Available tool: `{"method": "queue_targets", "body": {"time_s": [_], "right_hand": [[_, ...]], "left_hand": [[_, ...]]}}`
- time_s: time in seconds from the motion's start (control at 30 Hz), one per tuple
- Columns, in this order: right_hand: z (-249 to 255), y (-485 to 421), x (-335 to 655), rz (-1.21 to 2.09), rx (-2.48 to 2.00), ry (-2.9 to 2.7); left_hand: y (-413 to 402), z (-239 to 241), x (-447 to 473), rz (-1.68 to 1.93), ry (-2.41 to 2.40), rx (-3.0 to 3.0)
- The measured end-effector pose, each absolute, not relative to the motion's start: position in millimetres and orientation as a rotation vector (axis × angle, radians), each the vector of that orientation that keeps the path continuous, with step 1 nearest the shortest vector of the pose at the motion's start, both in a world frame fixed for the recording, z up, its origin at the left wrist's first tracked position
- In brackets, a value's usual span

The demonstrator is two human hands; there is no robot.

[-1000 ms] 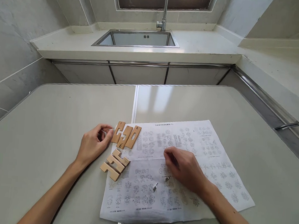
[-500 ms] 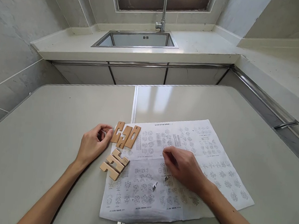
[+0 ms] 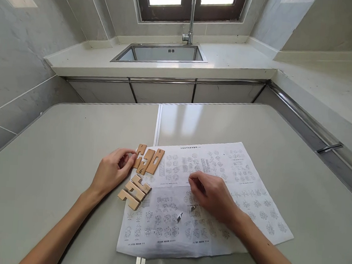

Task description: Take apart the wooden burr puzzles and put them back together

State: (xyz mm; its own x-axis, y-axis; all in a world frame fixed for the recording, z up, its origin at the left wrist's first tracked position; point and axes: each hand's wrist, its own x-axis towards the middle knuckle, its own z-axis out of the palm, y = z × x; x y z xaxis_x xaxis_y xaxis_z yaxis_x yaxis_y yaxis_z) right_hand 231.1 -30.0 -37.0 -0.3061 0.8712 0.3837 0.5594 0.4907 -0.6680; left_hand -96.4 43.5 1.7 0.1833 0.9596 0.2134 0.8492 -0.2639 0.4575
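Flat wooden puzzle pieces lie on a grey table (image 3: 55, 151). One group of three numbered pieces (image 3: 148, 160) sits at the top left corner of a white instruction sheet (image 3: 245, 186). A second group of notched pieces (image 3: 134, 189) lies just below it. My left hand (image 3: 112, 171) rests beside the numbered group, fingers curled, thumb and fingertips touching the leftmost piece. My right hand (image 3: 212, 196) lies on the sheet with fingers curled loosely, and what they hold, if anything, is hidden.
A seam (image 3: 157, 122) runs down the middle of the table. Beyond the table stands a counter with a steel sink (image 3: 160, 53) and a tap (image 3: 190, 15) under a window. A second counter (image 3: 334, 87) runs along the right.
The view has tilted up slightly. My left hand has closed a little onto the leftmost numbered piece. My right hand has crept slightly left on the sheet.
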Motion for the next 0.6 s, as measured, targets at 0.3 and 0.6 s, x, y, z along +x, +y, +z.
{"method": "queue_targets", "body": {"time_s": [0.3,0.6], "right_hand": [[-38.1,-29.2,232.1,0.504,-1.18,-2.013],[-36.2,-29.0,231.8,0.495,-1.172,-2.009]], "left_hand": [[40.9,1.9,-92.7,0.484,1.734,2.269],[38.8,12.3,-96.6,0.415,1.607,2.261]]}}
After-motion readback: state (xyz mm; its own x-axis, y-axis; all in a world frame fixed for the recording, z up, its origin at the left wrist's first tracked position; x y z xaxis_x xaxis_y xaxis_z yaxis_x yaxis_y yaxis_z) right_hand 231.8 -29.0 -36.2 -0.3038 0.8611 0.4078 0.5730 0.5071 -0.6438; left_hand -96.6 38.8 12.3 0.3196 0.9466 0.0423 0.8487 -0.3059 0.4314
